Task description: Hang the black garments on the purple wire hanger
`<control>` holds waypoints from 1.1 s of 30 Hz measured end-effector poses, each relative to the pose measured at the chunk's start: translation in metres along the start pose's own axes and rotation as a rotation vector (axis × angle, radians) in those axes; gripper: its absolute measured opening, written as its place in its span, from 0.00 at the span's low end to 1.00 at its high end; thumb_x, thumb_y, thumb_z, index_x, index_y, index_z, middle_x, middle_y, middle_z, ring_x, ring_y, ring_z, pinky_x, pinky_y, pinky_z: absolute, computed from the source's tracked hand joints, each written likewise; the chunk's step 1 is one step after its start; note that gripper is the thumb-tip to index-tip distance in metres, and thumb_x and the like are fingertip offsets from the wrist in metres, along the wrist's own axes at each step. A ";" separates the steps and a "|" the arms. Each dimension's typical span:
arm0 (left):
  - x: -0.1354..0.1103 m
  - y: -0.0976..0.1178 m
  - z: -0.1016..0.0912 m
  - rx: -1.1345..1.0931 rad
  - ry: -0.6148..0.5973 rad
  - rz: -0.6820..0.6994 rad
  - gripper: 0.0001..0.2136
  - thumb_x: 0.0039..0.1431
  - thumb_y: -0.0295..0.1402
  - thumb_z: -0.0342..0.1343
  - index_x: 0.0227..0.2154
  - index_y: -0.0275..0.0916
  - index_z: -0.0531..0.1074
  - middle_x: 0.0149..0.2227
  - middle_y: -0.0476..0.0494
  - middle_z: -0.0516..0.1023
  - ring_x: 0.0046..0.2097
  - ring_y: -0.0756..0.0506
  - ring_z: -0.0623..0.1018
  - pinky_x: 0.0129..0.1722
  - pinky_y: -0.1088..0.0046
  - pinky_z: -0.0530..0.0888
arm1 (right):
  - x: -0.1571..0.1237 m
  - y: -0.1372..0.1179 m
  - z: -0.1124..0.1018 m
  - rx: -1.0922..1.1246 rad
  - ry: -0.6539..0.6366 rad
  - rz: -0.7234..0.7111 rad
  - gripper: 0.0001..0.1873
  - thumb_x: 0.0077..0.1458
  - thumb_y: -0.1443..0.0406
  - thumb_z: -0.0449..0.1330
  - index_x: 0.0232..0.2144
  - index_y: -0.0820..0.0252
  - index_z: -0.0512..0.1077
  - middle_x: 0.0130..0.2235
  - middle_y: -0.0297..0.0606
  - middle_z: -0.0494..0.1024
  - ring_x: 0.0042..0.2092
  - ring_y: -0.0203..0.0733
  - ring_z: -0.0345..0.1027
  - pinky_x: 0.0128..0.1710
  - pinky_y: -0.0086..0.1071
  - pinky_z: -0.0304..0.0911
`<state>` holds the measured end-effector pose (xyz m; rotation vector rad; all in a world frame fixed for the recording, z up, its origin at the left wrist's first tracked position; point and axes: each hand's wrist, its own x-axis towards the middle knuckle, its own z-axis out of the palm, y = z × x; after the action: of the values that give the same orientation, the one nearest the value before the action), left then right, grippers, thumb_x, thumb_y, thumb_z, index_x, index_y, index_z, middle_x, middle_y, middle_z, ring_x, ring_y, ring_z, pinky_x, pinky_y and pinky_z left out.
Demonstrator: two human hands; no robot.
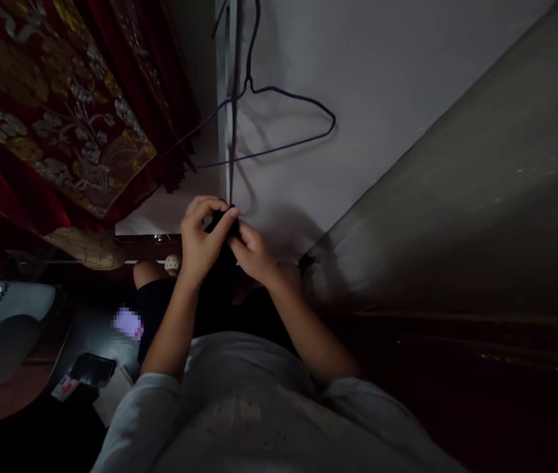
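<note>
In front of my lap, both hands meet at a bunched black thing, too dark to make out its kind. My left hand pinches its upper end between curled fingers and thumb. Just below and to the right, my right hand has its fingertips pressed to the same black thing. A dark narrow strip rises from it along a pale upright rail. Beyond the hands, a blue wire hanger hangs against the white wall.
Red cloth with gold and silver patterns hangs at the upper left. A grey sheet-like surface slopes along the right. At lower left are a grey-green chair and a black phone-like object. A pale holed ball is near my left knee.
</note>
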<state>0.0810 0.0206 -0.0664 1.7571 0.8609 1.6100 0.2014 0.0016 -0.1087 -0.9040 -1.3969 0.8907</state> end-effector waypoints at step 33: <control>0.109 0.029 -0.096 1.173 -0.832 -0.039 0.09 0.60 0.34 0.58 0.37 0.34 0.78 0.40 0.38 0.75 0.45 0.39 0.76 0.50 0.63 0.74 | 0.098 -0.006 -0.137 -0.795 0.337 -0.026 0.25 0.53 0.68 0.58 0.16 0.55 0.46 0.19 0.28 0.43 0.25 0.32 0.41 0.25 0.32 0.41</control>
<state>-0.0065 0.0898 0.0308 2.7689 1.4644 0.0769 0.3376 0.0895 -0.0604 -1.5410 -1.4616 0.1106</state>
